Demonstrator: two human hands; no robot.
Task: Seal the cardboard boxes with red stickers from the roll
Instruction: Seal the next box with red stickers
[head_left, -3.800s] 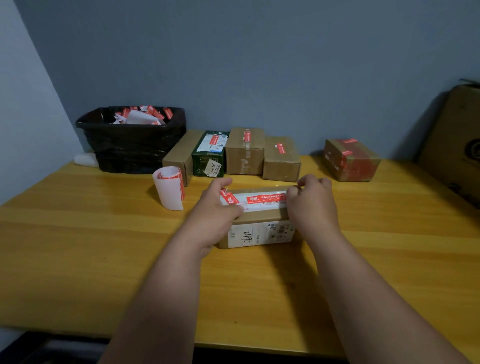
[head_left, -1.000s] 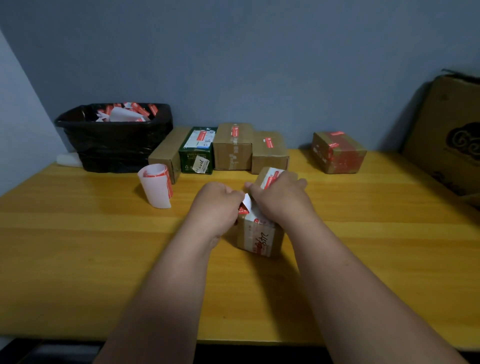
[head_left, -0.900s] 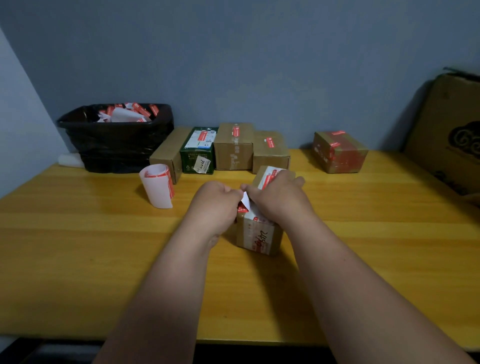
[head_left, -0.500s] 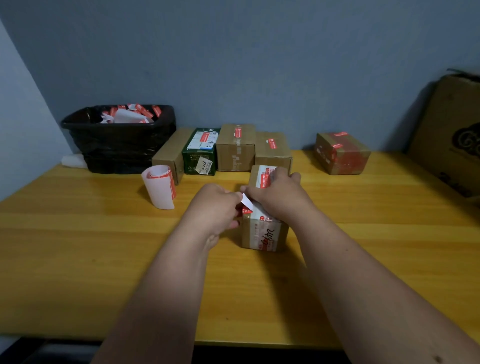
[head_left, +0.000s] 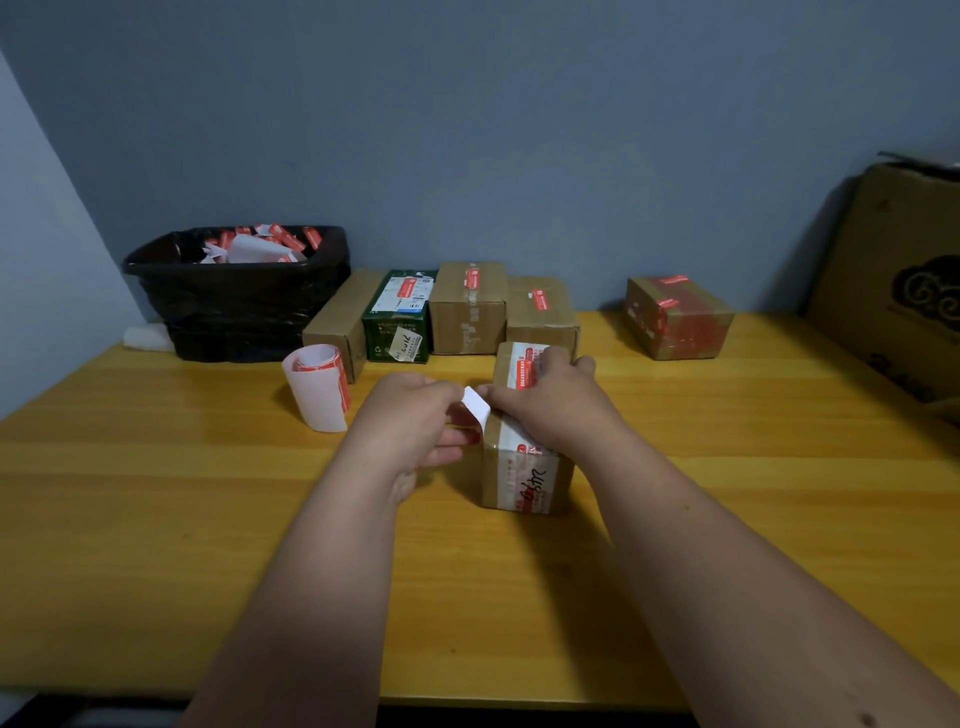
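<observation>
From the head view, the cardboard box being worked on stands on end in the middle of the wooden table, nearer than the row of boxes along the far wall. It looks small and light, likely to tip or slide if pushed from one side, so it is best steadied from above with a flat hand over its top; the card seems stiff enough to take that pressure. The right hand does this, its fingers curled over the box's top and far edge. The left hand, just left of the box, pinches the loose white end of a sticker between thumb and fingertips. The strip is thin, limp and tacky, so I judge it should be held by its very end and kept taut, or it will crease or stick to itself. The box is plain brown with a white printed label and dark handwriting on its near face, and a red-and-white sticker runs over its top. The sticker roll stands on the table to the left, well apart from the hands, with a black bin of peeled scraps beyond it.
</observation>
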